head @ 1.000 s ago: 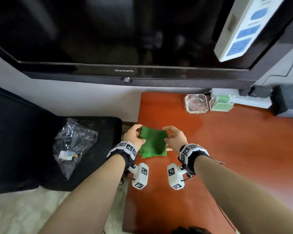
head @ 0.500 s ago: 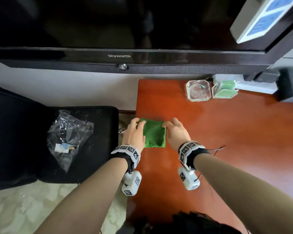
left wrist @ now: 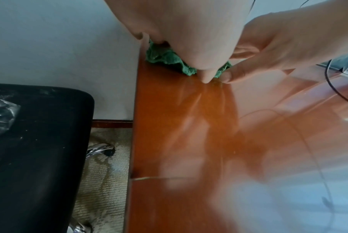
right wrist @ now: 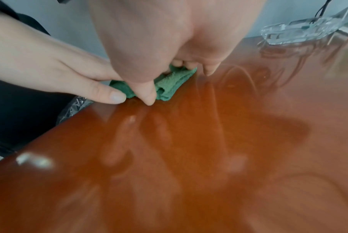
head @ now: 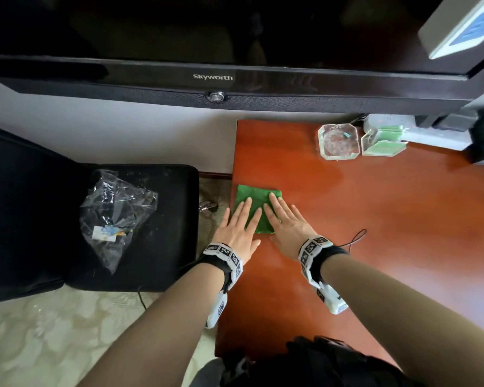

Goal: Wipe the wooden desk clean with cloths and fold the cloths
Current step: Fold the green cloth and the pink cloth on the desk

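Worktop (head: 361, 219): It is big, wooden and reddish brown. It shines, and I see no crumbs or spills on the part in view. I think the wiping is mostly done, but I cannot see the whole top.

Chair (head: 151, 233): It is black and stands just beside the left edge of the worktop. A crinkly clear plastic bag (head: 115, 213) lies on its seat.

Left hand (head: 239, 229): The fingers are straight and spread. The grip is flat, not pinching. The fingers press down on the left part of the cloth, and the palm hangs partly past the worktop's left edge.

Right hand (head: 287, 226): It is flat too, with straight fingers. It presses on the right part of the cloth. The thumb tip touches the wood at the cloth's near edge.

Green cloth (head: 259, 198): It lies on the worktop, right at the left edge, under both hands. It is folded into a small thick square. In the right wrist view I see layers stacked at its near edge.

Glass dish (head: 338, 141): It sits far back on the worktop, well apart from the cloth.

What is done: This cloth looks folded and is being pressed flat.

What is left: Maybe let go of it. The task says cloths, but I see only one here.
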`<state>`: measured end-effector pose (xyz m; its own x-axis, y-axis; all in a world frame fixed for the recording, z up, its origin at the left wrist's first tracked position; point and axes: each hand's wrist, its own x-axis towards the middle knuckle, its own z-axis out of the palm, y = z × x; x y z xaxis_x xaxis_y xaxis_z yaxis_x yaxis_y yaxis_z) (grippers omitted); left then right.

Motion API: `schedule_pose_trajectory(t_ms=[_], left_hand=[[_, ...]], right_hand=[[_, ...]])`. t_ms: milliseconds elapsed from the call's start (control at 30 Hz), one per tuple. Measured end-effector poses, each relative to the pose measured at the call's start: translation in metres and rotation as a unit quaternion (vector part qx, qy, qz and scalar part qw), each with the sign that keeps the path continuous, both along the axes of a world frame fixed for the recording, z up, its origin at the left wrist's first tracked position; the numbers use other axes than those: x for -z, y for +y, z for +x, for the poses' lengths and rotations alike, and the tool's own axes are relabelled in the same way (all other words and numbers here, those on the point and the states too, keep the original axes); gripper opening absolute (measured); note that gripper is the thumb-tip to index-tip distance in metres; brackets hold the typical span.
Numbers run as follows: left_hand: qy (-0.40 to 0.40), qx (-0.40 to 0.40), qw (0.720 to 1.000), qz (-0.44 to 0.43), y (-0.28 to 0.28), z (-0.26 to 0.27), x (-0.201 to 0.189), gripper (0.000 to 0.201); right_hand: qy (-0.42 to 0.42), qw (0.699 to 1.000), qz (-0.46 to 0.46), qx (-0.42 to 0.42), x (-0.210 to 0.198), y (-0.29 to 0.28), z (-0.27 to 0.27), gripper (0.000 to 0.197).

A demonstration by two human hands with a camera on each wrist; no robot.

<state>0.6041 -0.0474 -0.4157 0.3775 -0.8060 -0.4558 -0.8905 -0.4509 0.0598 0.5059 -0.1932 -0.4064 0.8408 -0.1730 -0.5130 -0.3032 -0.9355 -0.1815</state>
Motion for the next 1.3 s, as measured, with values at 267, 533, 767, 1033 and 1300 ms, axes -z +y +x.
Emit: schedule_pose_trajectory(t_ms=[267, 533, 767, 1033, 1300], left_hand=[[0.002, -0.018, 1.0, 0.006, -0.006, 0.019, 0.0, 0.073], [0.009, -0.019, 1.0, -0.005, -0.004, 0.023, 0.005, 0.072], [0.03, -0.029, 0.999, 0.001, -0.007, 0.025, -0.005, 0.071], [0.065, -0.037, 0.995, 0.058, -0.032, 0.045, -0.047, 0.058], [0.054, -0.049, 0.992, 0.103, -0.05, 0.036, -0.118, 0.032]], right_hand=[[-0.005, 1.0, 0.0, 0.0, -0.001, -0.004, 0.021, 0.076], [-0.004, 1.0, 0.006, 0.011, 0.0, -0.001, 0.023, 0.077], [0.048, 0.999, 0.003, 0.001, -0.006, -0.003, 0.027, 0.085], [0.057, 0.994, 0.043, 0.079, -0.036, -0.021, 0.04, 0.082], [0.083, 0.987, 0.048, 0.129, -0.09, -0.033, 0.024, 0.035]])
